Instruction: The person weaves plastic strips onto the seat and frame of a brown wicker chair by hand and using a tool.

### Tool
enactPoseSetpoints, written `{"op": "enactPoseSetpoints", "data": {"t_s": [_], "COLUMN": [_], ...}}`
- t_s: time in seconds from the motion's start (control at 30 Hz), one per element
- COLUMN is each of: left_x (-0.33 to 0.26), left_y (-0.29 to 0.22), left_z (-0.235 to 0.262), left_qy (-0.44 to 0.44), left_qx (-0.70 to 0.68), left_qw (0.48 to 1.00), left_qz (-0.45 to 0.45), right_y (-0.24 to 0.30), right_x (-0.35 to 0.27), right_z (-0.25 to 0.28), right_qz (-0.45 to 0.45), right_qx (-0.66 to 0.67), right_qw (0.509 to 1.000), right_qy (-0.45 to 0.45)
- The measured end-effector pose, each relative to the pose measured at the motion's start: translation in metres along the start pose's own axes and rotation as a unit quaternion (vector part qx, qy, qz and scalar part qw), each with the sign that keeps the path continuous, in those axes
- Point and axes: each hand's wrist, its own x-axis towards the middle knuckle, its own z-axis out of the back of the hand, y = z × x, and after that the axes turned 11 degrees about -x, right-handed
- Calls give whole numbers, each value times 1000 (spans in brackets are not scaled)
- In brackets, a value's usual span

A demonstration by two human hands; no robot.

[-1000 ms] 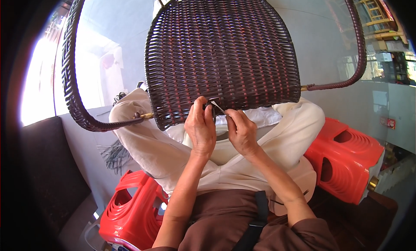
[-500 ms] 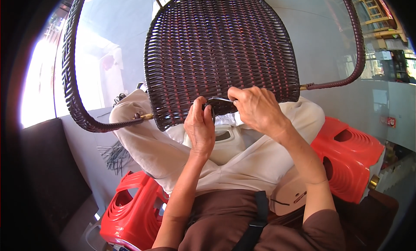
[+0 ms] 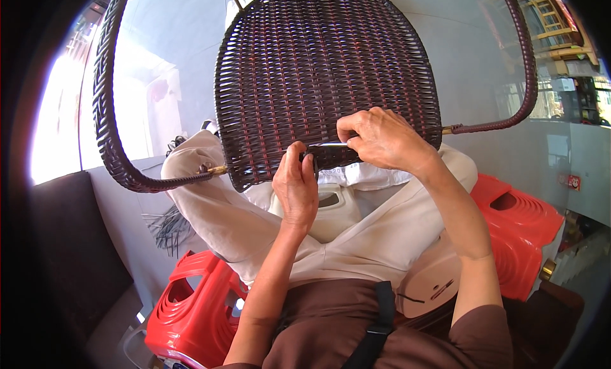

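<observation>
A dark brown and reddish woven wicker chair panel [image 3: 328, 76] lies tilted across my lap, its near edge toward me. At that edge my left hand [image 3: 296, 185] is closed, thumb and forefinger pinching a dark strand against the weave. My right hand [image 3: 389, 140] is closed just to the right, over the panel, gripping the end of a thin shiny strip [image 3: 330, 144]. The strip runs straight between the two hands; whether it is a weaving strand or a slim tool, I cannot tell. The right fingertips are partly hidden.
Curved wicker arms [image 3: 105, 114] flank the panel. Between my legs stands a white plastic stool [image 3: 331, 219]. Red plastic stools are at the left [image 3: 191, 312] and right [image 3: 515, 229]. Loose dark strands [image 3: 170, 230] lie by my left leg, near a dark padded seat [image 3: 76, 254].
My right hand has moved up and slightly right, and the strip between the hands now looks straighter. My left hand stays almost in place. The panel has shifted slightly right.
</observation>
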Motion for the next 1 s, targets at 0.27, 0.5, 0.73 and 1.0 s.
{"op": "enactPoseSetpoints", "data": {"t_s": [0.27, 0.5, 0.73, 1.0], "left_x": [1, 0, -2, 0], "left_y": [2, 0, 0, 0], "left_z": [0, 1, 0, -2], "left_qy": [2, -5, -5, -37], "left_qx": [-2, -5, -13, -65], "left_qw": [1000, 1000, 1000, 997], "left_qz": [8, 5, -5, 9], "right_y": [-1, 19, 42, 10], "right_x": [11, 1, -1, 24], "right_z": [5, -14, -35, -14], "right_qz": [15, 84, 85, 48], "right_qx": [-1, -141, -243, -66], "right_qw": [999, 981, 956, 997], "right_qy": [46, -106, -141, -9]}}
